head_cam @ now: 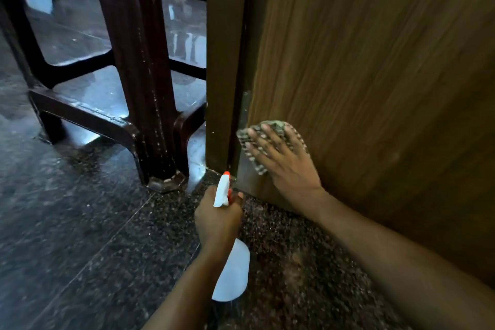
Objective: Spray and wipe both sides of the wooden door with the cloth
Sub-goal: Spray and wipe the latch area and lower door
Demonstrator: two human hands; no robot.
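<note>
The wooden door (375, 67) fills the right side, its brown grained face turned toward me, low near the floor. My right hand (281, 158) lies flat with spread fingers on a striped grey cloth (273, 126), pressing it against the door's lower corner beside the hinge edge. My left hand (218, 218) grips the neck of a white spray bottle (231, 273) with a white and orange trigger head (223, 190), held just above the floor and pointing at the door's bottom edge. Most of the cloth is hidden under my palm.
The dark door frame (226, 61) stands left of the door. A dark brown plastic stool or chair leg frame (139, 69) stands close on the left. Speckled dark stone floor (80, 222) spreads below, glossy farther back.
</note>
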